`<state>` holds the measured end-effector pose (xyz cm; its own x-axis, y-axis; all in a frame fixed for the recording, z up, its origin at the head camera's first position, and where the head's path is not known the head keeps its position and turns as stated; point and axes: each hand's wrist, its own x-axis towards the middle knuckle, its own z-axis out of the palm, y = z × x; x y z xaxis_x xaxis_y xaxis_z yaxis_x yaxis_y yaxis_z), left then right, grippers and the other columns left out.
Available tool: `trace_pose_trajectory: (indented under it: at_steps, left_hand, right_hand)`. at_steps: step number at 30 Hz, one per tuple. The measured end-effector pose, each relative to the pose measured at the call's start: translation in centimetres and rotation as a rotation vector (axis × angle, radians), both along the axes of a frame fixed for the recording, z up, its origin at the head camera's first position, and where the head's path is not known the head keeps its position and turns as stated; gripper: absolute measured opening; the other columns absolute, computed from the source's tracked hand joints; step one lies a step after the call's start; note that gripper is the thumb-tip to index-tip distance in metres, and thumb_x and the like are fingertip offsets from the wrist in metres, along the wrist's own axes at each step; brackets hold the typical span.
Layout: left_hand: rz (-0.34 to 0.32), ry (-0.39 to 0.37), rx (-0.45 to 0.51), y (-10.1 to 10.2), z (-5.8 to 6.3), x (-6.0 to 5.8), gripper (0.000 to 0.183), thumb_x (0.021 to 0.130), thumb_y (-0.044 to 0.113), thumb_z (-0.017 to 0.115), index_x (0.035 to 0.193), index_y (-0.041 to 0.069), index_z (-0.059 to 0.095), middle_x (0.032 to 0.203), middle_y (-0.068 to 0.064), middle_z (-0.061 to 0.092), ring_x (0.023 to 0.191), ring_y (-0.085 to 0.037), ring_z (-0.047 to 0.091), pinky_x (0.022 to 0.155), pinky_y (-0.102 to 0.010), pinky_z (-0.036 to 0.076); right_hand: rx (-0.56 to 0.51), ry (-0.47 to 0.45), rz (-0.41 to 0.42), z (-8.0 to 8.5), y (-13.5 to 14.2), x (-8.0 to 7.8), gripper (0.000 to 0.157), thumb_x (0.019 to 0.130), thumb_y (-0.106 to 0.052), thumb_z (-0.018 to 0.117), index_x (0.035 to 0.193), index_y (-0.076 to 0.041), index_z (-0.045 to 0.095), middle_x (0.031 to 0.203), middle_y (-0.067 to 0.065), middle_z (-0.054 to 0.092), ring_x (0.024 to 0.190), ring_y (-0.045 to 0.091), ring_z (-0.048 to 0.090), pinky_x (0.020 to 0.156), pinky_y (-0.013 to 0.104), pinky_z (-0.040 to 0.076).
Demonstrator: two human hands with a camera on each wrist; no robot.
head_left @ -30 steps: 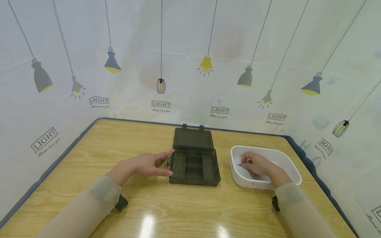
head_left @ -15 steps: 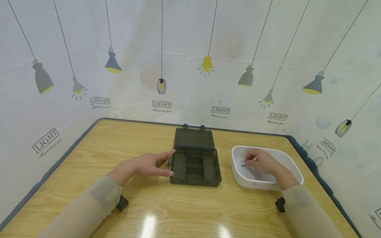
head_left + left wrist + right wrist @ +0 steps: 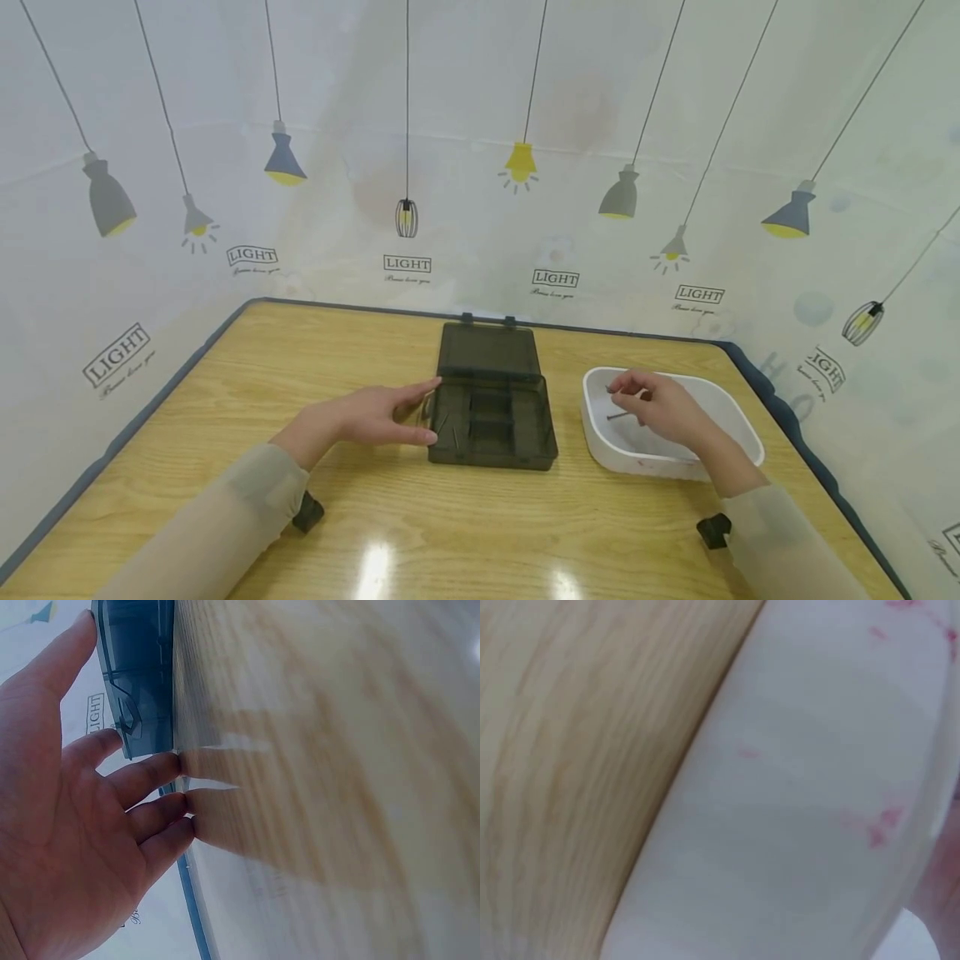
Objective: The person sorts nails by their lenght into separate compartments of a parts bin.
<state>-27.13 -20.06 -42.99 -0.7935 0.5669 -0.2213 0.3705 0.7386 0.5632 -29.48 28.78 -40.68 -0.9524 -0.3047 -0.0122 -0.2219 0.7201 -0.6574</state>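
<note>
A dark translucent compartment box [image 3: 491,465] lies with its lid [image 3: 489,348] folded back. Two thin metal pins, nails or screws, lie in its left compartment. My left hand [image 3: 367,415] touches the box's left side with its thumb and forefinger spread and fairly straight; in the left wrist view the other fingers of the left hand [image 3: 82,802] reach down to the tabletop. Over the white plastic tray [image 3: 723,392], my right hand [image 3: 663,408] pinches a small screw [image 3: 609,388], mostly covered by the fingertips. Another headed screw [image 3: 617,416] shows below the thumb, inside the tray.
The wooden table [image 3: 450,533] has a dark edge along the back, close behind the box lid. A printed lamp-pattern curtain [image 3: 480,167] encloses it. Red smudges mark the tray's outer wall [image 3: 795,780]. Dark wrist devices sit under both sleeves.
My right hand has risen slightly and shifted right within the tray, with the small screw at its fingertips; the other screw shows more plainly below. The left hand and box have stayed put.
</note>
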Motion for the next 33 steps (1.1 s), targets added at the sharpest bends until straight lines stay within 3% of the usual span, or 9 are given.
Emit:
trace_pose_trajectory:
  at_steps: [5, 11, 16, 24, 33]
  left_hand:
    - [0.001, 0.0, 0.0, 0.0, 0.1, 0.0, 0.102, 0.099, 0.077, 0.064, 0.178, 0.037, 0.014, 0.179, -0.009, 0.037, 0.162, -0.037, 0.043, 0.131, -0.061, 0.036]
    - [0.003, -0.002, -0.006, 0.0, 0.1, 0.1, 0.102, 0.099, 0.077, 0.064, 0.178, 0.037, 0.014, 0.179, -0.007, 0.037, 0.162, -0.035, 0.042, 0.132, -0.06, 0.036]
    - [-0.004, 0.001, -0.007, 0.0, 0.1, 0.0, 0.102, 0.099, 0.077, 0.063, 0.178, 0.035, 0.014, 0.178, -0.009, 0.037, 0.162, -0.037, 0.043, 0.131, -0.061, 0.036]
    - [0.002, -0.01, -0.008, 0.1, 0.3, 0.1, 0.103, 0.099, 0.077, 0.064, 0.178, 0.036, 0.013, 0.178, -0.009, 0.037, 0.162, -0.037, 0.042, 0.132, -0.06, 0.036]
    - [0.011, -0.014, -0.012, 0.1, 0.3, 0.2, 0.103, 0.098, 0.078, 0.064, 0.178, 0.038, 0.013, 0.178, -0.009, 0.037, 0.162, -0.038, 0.043, 0.131, -0.062, 0.036]
  right_hand:
    - [-0.072, 0.018, -0.014, 0.8, -1.0, 0.7, 0.028, 0.111, -0.026, 0.069, 0.129, -0.004, 0.071, 0.118, 0.019, 0.074, 0.078, 0.02, 0.065, 0.068, 0.034, 0.059]
    - [-0.141, 0.008, -0.026, 2.0, -2.8, 1.4, 0.03, 0.109, -0.03, 0.072, 0.125, -0.005, 0.069, 0.115, 0.016, 0.073, 0.071, 0.017, 0.064, 0.067, 0.035, 0.058]
    - [-0.197, -0.012, 0.019, 2.6, -4.3, 1.5, 0.029, 0.109, -0.029, 0.073, 0.122, -0.004, 0.067, 0.118, 0.019, 0.075, 0.069, 0.018, 0.063, 0.066, 0.034, 0.06]
    - [-0.221, -0.013, 0.096, 2.7, -7.1, 1.3, 0.023, 0.109, -0.025, 0.072, 0.12, -0.005, 0.068, 0.113, 0.016, 0.078, 0.069, 0.02, 0.064, 0.063, 0.034, 0.06]
    - [-0.225, -0.036, 0.149, 2.2, -9.8, 1.2, 0.021, 0.11, -0.021, 0.07, 0.119, -0.003, 0.068, 0.114, 0.023, 0.079, 0.072, 0.02, 0.066, 0.064, 0.039, 0.062]
